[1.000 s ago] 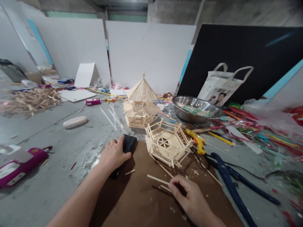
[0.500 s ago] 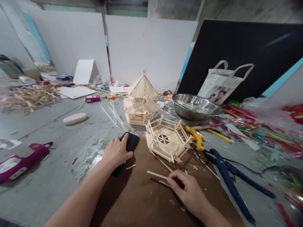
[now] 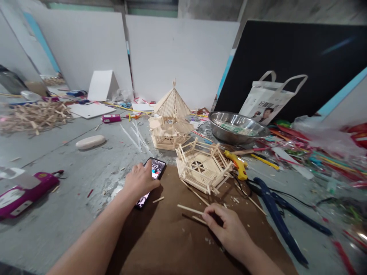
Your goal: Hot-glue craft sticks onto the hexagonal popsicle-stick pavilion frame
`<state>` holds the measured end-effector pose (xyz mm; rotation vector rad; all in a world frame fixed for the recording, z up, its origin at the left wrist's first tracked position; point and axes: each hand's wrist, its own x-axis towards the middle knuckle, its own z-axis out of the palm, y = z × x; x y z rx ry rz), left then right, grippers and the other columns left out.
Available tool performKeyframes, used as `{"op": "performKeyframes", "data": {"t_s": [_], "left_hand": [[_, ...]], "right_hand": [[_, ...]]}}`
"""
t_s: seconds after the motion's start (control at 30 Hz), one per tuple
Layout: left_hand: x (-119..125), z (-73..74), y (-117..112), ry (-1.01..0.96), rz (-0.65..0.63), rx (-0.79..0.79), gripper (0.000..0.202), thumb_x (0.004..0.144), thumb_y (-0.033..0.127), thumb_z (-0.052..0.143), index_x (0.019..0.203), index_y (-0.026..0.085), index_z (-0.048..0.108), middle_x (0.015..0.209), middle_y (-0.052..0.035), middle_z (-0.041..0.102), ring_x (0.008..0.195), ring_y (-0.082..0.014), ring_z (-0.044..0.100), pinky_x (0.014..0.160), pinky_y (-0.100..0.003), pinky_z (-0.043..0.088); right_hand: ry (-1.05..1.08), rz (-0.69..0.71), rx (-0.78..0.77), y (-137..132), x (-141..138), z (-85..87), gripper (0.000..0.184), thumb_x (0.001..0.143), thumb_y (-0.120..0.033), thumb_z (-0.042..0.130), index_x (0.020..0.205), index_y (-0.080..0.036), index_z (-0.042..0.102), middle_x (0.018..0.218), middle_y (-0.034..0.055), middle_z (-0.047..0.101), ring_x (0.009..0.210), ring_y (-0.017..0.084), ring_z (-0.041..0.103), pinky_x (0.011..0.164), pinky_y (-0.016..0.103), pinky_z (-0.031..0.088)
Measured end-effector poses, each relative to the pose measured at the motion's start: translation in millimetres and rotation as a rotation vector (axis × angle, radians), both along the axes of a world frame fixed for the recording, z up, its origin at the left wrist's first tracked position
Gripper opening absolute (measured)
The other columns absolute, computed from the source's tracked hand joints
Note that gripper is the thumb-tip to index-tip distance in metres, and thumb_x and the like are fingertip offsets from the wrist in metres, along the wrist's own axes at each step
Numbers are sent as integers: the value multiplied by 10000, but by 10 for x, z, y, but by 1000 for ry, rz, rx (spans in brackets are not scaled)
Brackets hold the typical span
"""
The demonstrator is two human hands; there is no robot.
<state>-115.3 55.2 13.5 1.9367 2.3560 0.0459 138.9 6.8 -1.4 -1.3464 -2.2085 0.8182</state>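
Your right hand (image 3: pixel 228 227) pinched a thin, pale wooden stick (image 3: pixel 190 209) above the creased brown sheet (image 3: pixel 163 244); your left hand (image 3: pixel 140 178), loosely open, spread over the glossy phone (image 3: pixel 157 168), "7:23" readable on its lit screen. Beyond your right hand sat the slatted, hexagonal stick frame (image 3: pixel 210 167). Printing on the white bag (image 3: pixel 265 99) was too small to read.

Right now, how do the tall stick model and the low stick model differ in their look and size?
The tall model has a pointed roof; the low model is open on top, showing its floor. The tall model rises in tiers, while the low model is one shallow, railed level. Both are built of pale, thin sticks.
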Motion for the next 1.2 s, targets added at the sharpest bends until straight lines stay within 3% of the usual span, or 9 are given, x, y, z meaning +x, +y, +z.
{"op": "performKeyframes", "data": {"t_s": [0.17,0.3,0.47,0.67,0.83,0.97,1.07,1.13,1.2], "left_hand": [[-27,-18,-20,-22,29,6,613,628,454,445,1183,214,348,1005,-141,519,941,-327,464,648,-383,395],[-136,15,-13,-74,-31,32,678,641,572,420,1218,229,332,1079,-137,511,977,-325,459,733,-408,384],[-310,138,27,-196,-72,334,521,747,487,347,1163,185,437,1176,-96,459,1061,-244,422,897,-352,316],[-340,420,2,-349,-44,505,391,767,385,370,1070,188,518,1075,-56,534,984,-197,479,864,-319,357],[-256,663,-89,-375,-249,342,415,757,429,392,1074,196,522,1058,-63,562,955,-202,497,813,-325,379],[-123,694,-226,-524,-529,52,390,764,435,384,1069,237,523,1047,-30,580,898,-166,521,747,-261,396],[-46,650,-306,-542,-655,-141,328,782,387,359,947,207,578,781,-16,616,653,-119,519,580,-213,380],[-47,643,-318,-521,-697,-162,297,788,346,348,767,176,591,599,11,541,523,-85,431,480,-192,317],[-98,672,-295,-542,-687,-116,275,787,321,354,676,165,552,538,33,459,490,-69,366,448,-180,278]], "right_hand": [[-7,-7,38,4,-11,5,226,795,-326,400,686,-180,534,629,-2,562,589,112,507,555,217,376],[0,-49,65,13,-7,11,212,792,-322,407,703,-182,539,629,-2,558,595,114,513,553,216,380],[29,-126,144,33,34,83,193,778,-330,439,715,-184,548,678,10,570,625,120,518,581,224,394],[82,-176,241,55,91,229,171,767,-321,465,733,-183,560,693,29,568,607,122,504,570,234,398],[19,-79,166,36,-57,268,178,772,-324,457,744,-192,574,652,6,562,562,106,484,540,226,382],[47,-29,132,36,-304,328,218,781,-342,433,730,-184,575,605,-2,551,542,103,480,525,221,371],[105,-28,133,84,-488,394,217,780,-334,435,720,-177,572,600,-8,547,551,99,480,518,210,363],[164,-34,130,139,-588,419,211,778,-337,440,720,-173,561,593,-15,529,540,90,464,504,200,354],[240,-69,116,194,-672,414,216,779,-358,436,753,-169,537,605,-19,515,528,82,449,490,191,353]]}}
